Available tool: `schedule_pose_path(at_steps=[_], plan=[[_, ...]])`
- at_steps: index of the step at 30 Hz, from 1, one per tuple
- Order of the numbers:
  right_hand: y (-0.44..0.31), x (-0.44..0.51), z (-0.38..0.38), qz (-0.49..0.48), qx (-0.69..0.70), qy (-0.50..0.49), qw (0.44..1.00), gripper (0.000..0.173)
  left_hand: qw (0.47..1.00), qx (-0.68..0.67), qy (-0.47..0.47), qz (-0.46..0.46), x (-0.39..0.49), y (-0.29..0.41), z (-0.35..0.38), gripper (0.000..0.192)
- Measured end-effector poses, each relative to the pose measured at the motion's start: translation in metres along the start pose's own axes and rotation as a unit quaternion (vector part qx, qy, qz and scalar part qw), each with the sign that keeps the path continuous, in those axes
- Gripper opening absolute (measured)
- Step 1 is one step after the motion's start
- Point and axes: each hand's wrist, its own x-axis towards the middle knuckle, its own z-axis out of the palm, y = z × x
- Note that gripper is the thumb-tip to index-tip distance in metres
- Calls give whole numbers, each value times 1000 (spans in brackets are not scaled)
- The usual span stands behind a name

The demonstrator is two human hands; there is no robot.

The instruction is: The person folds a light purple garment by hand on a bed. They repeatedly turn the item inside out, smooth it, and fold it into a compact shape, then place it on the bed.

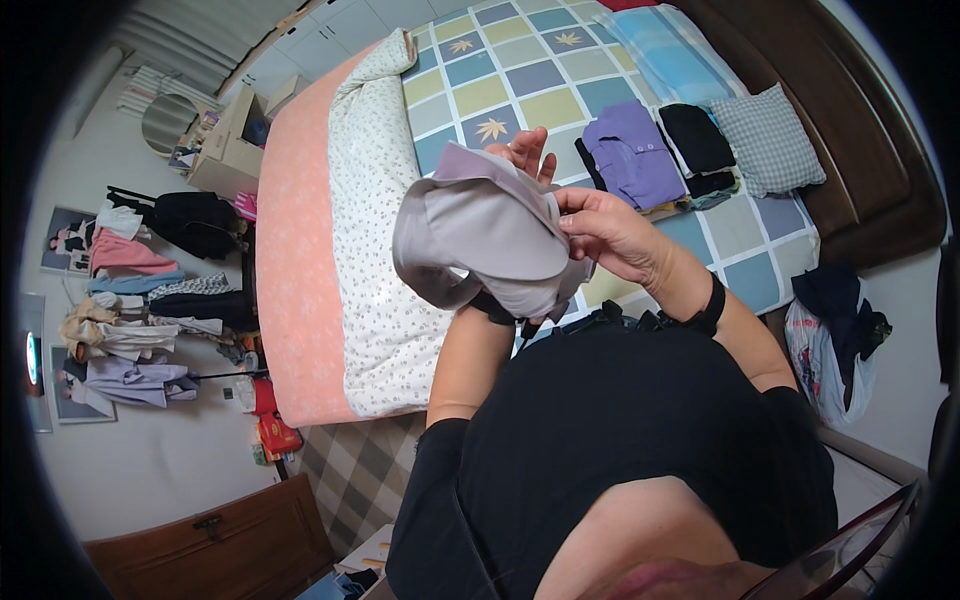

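Observation:
A light grey-lilac cloth item [487, 217] with smooth, curved panels is bunched above the bed; its exact kind is unclear. At its right edge, my right hand [611, 232] pinches the fabric between thumb and fingers. My left hand [531, 154] reaches up from behind the item, its bent fingers showing past the upper edge; cloth covers the palm, so its hold is hidden. A dark band circles each wrist. Beyond my right hand, a folded purple buttoned garment [634, 154] lies on the checked bedspread [551, 105], beside folded black clothing [696, 139].
A floral quilt [375, 225] is folded back along the bed's left side. A gingham cushion [769, 142] and blue pillow [675, 56] lie near the dark headboard [847, 127]. Hanging clothes [135, 337] are at left, a wooden door [217, 540] lower left, a stuffed plastic bag [817, 360] right.

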Motion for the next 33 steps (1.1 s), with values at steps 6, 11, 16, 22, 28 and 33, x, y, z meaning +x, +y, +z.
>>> schedule_pose_path(at_steps=[6,11,16,22,28,33], plan=[[-1,1,1,75,12,-54,996,27,996,87,17,-18,-1,-3,0,25],[4,4,-2,-36,37,37,998,30,960,276,55,-7,-17,-8,-24,32],[-1,8,-28,-172,-109,149,968,20,984,46,171,-7,-55,19,-62,43],[8,12,-37,-219,-177,156,947,20,972,99,64,-205,-51,38,-56,50],[3,5,-33,-201,-136,28,970,28,895,433,17,-102,-37,38,-18,42],[-14,-3,-44,-256,-440,-54,859,36,685,707,-147,94,-27,40,-10,33]])
